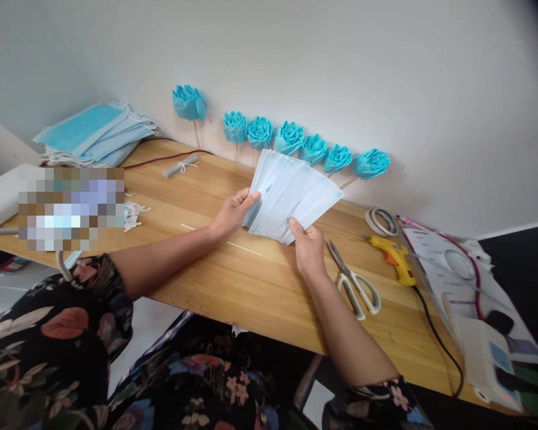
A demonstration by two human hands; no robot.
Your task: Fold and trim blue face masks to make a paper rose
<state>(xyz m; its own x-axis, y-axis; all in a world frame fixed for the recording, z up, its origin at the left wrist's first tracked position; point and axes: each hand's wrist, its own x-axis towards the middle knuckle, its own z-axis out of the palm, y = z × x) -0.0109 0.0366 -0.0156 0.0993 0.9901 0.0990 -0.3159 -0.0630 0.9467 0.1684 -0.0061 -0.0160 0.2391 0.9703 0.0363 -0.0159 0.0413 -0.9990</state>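
Observation:
Several pale blue-white face masks (291, 194) are fanned out between my two hands above the table, with no ear loops showing on them. My left hand (235, 212) is closed on the left edge of the fan, thumb on top. At the lower right edge, my right hand (308, 242) pinches the masks with its thumb over the front. Beneath them a thin white strip (244, 248) lies on the wood. Scissors (353, 280) with white handles rest just right of my right hand. Behind the masks, several blue folded flowers (289, 137) on sticks lean against the wall.
A stack of blue masks (89, 131) lies at the back left. A tied bundle of thin sticks (179, 166) sits nearer, with white scraps (134, 215) beside a blurred patch. On the right are tape rolls (381, 221), a yellow glue gun (397, 257) with a black cord, and a white power strip (488, 358).

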